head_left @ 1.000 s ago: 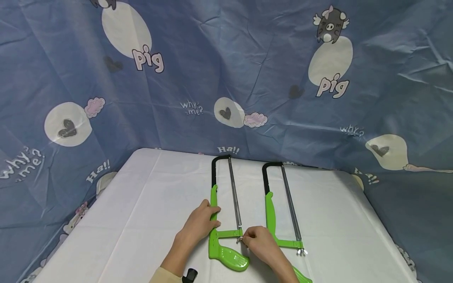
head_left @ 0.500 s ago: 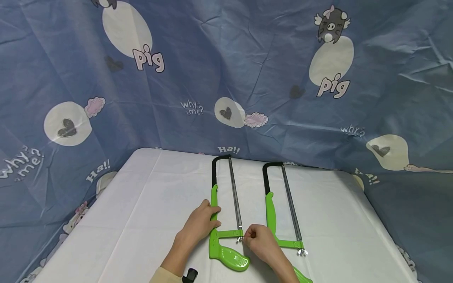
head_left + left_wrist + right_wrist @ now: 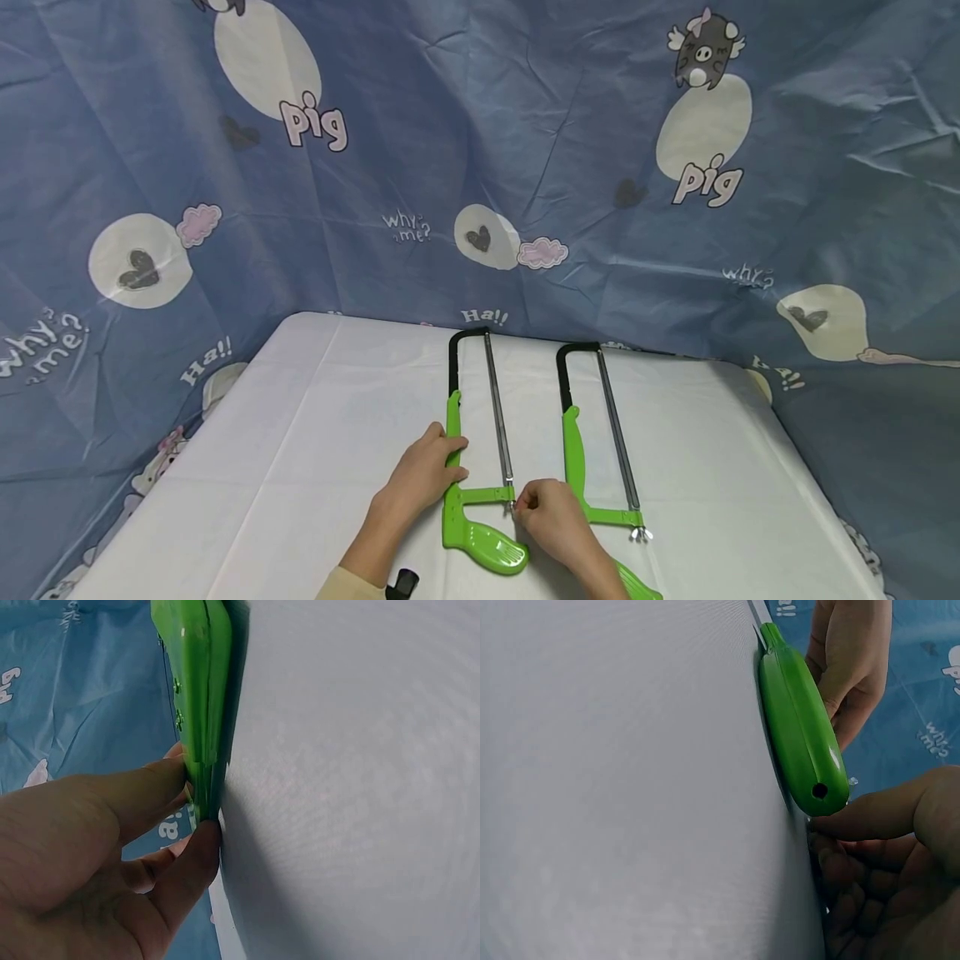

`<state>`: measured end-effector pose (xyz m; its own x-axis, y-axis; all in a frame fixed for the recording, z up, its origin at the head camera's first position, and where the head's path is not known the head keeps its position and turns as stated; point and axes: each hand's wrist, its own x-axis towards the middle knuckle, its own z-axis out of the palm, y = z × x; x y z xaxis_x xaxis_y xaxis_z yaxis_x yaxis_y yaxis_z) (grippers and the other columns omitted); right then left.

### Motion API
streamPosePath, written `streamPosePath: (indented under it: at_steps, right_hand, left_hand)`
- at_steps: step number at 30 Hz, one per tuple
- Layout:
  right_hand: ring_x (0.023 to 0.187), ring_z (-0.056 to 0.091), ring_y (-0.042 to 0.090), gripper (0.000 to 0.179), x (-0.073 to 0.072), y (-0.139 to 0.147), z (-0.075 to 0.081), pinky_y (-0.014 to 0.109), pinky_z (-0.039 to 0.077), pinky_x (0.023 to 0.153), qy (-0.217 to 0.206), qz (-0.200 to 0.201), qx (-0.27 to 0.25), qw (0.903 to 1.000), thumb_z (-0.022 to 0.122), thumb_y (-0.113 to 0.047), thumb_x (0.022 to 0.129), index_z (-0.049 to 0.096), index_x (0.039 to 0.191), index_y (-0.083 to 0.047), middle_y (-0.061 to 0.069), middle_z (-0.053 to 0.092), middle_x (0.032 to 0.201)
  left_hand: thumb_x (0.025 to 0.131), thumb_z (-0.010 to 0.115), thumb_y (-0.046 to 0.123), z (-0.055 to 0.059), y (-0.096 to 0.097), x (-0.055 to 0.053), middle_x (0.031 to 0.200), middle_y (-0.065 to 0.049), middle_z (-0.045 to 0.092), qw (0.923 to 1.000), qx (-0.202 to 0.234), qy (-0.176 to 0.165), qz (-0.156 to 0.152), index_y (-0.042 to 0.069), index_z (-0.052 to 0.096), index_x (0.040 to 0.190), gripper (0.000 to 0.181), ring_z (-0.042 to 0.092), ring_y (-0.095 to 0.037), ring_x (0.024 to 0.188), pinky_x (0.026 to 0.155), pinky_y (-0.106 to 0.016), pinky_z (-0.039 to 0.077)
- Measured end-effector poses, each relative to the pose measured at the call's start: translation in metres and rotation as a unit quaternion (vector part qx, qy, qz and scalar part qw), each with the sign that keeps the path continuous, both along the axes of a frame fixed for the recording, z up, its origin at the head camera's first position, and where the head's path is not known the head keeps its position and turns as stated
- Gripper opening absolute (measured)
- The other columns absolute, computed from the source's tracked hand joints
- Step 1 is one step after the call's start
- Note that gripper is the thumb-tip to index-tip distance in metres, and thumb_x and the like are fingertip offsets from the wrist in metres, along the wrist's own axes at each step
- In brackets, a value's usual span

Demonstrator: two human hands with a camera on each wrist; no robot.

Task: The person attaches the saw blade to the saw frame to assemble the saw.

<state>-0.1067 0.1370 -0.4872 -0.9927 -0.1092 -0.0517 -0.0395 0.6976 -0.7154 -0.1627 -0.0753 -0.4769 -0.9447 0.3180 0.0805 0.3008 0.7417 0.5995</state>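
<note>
Two hacksaws with green handles and black front bows lie side by side on a white cloth. My left hand (image 3: pixel 422 471) grips the green frame of the left hacksaw (image 3: pixel 491 547), thumb and fingers on either side of it; the left wrist view shows the green frame (image 3: pixel 196 690) from its edge. At the near end of that saw's blade (image 3: pixel 498 408) sits a metal wing nut (image 3: pixel 510 506). My right hand (image 3: pixel 557 518) pinches it with curled fingers. In the right wrist view the green handle (image 3: pixel 802 727) hides the nut, with my right thumb (image 3: pixel 885 812) just below.
To the right lies the second hacksaw (image 3: pixel 573 454), its lower handle partly behind my right forearm. Its own wing nut (image 3: pixel 641 534) faces me. A small black object (image 3: pixel 405 582) is beside my left wrist. A blue printed curtain (image 3: pixel 375 167) hangs behind the table (image 3: pixel 315 433).
My right fingers came slightly off the wing nut half a second ago and are back at it now. The left hand and both hacksaws have stayed put.
</note>
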Motion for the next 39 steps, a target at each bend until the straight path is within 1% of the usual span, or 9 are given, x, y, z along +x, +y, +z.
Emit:
streamPosePath:
  at_steps: [7,14,17,21,25,29,39]
  right_hand:
    - [0.053,0.05,0.009,0.014,-0.0012,-0.0003,-0.0009,0.021,0.039,0.047,-0.014,-0.004,-0.011,0.9998,0.073,-0.001,0.075,0.068,0.065,-0.009,-0.005,0.061,0.059]
    - [0.053,0.051,0.011,0.015,-0.0006,-0.0019,0.0019,0.025,0.04,0.046,-0.042,-0.013,-0.012,0.999,0.076,-0.017,0.074,0.066,0.063,-0.013,-0.005,0.059,0.058]
    - [0.052,0.049,0.011,0.02,-0.001,-0.0027,0.0028,0.025,0.038,0.046,-0.044,-0.012,-0.006,0.999,0.076,-0.024,0.075,0.066,0.062,-0.014,-0.007,0.057,0.055]
    - [0.049,0.045,0.009,0.028,-0.0015,-0.0036,0.0031,0.024,0.036,0.045,-0.047,-0.015,0.001,0.9988,0.076,-0.033,0.078,0.066,0.06,-0.014,-0.008,0.054,0.051]
    - [0.051,0.047,0.011,0.025,-0.0005,-0.0043,0.0035,0.025,0.037,0.046,-0.055,-0.022,0.0,0.9983,0.072,-0.031,0.079,0.066,0.063,-0.013,-0.006,0.056,0.055]
    - [0.054,0.05,0.012,0.02,-0.0003,-0.0045,0.0033,0.027,0.038,0.047,-0.057,-0.026,-0.004,0.998,0.069,-0.028,0.079,0.068,0.066,-0.013,-0.004,0.059,0.06]
    - [0.055,0.049,0.013,0.015,-0.001,-0.0028,0.0029,0.027,0.038,0.048,-0.065,-0.024,-0.015,0.9975,0.064,-0.023,0.078,0.07,0.07,-0.012,-0.003,0.059,0.062]
  left_hand:
    - [0.082,0.079,0.013,0.0001,0.0003,0.0003,0.097,-0.006,0.052,1.0,-0.005,0.008,0.001,0.005,0.068,0.125,0.045,0.047,-0.012,0.073,0.06,-0.021,0.041]
    - [0.081,0.079,0.012,0.0026,0.0016,0.0006,0.096,-0.008,0.053,0.9997,-0.011,0.02,0.003,0.003,0.068,0.124,0.045,0.048,-0.012,0.073,0.06,-0.021,0.042]
    - [0.082,0.079,0.012,0.0032,0.002,0.0004,0.096,-0.008,0.054,0.9996,-0.017,0.02,0.005,0.003,0.068,0.124,0.045,0.048,-0.012,0.073,0.06,-0.022,0.043]
    - [0.082,0.079,0.013,0.0014,0.0028,-0.0011,0.096,-0.008,0.054,0.9995,-0.024,0.017,0.006,0.003,0.068,0.124,0.045,0.049,-0.013,0.074,0.061,-0.022,0.044]
    - [0.082,0.079,0.014,-0.0003,0.0037,-0.0018,0.096,-0.007,0.054,0.9995,-0.026,0.014,0.008,0.004,0.068,0.125,0.046,0.049,-0.012,0.074,0.062,-0.022,0.044]
    - [0.081,0.079,0.015,-0.0003,0.004,-0.0016,0.095,-0.007,0.054,0.9994,-0.027,0.019,0.009,0.004,0.068,0.124,0.045,0.048,-0.012,0.073,0.062,-0.022,0.044]
    - [0.081,0.08,0.014,-0.0004,0.0036,-0.0007,0.094,-0.007,0.054,0.9994,-0.029,0.02,0.008,0.004,0.069,0.123,0.045,0.047,-0.012,0.072,0.06,-0.022,0.042]
